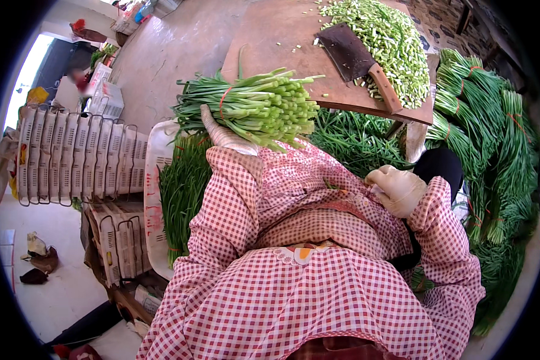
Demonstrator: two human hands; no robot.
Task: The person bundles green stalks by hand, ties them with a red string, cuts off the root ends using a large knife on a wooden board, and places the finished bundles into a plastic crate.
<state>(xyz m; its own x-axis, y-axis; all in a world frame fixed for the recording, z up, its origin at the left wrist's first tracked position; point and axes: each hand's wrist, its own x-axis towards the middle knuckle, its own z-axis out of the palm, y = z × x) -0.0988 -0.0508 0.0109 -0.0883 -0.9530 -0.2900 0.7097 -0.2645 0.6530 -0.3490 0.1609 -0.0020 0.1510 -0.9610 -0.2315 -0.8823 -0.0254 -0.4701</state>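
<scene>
On my left hand (pixel 233 142) I have the fingers clamped on the bundle of greens (pixel 264 107), left of the knife (pixel 349 55) lying on the counter (pixel 282 69). My right hand (pixel 399 191), fingers curled together, is on the knife's near side.

Could not see most fingers of the left hand (pixel 228 137), tucked under the banded bunch of green stalks (pixel 258 108). Could not make out the palm or fingertips of the right hand (pixel 397 191), curled inward. Lost part of the white crate (pixel 153 198) behind the left sleeve (pixel 216 198). Glimpsed only some loose greens (pixel 354 138) beneath the board (pixel 282 66). Found the chopped pile (pixel 372 24) cut off by the top edge, the checked garment (pixel 318 300) by the lower. Saw a reddish shape (pixel 79 81), upper left, only as a blur. Could not identify the dark objects (pixel 42 264) on the left floor.
</scene>
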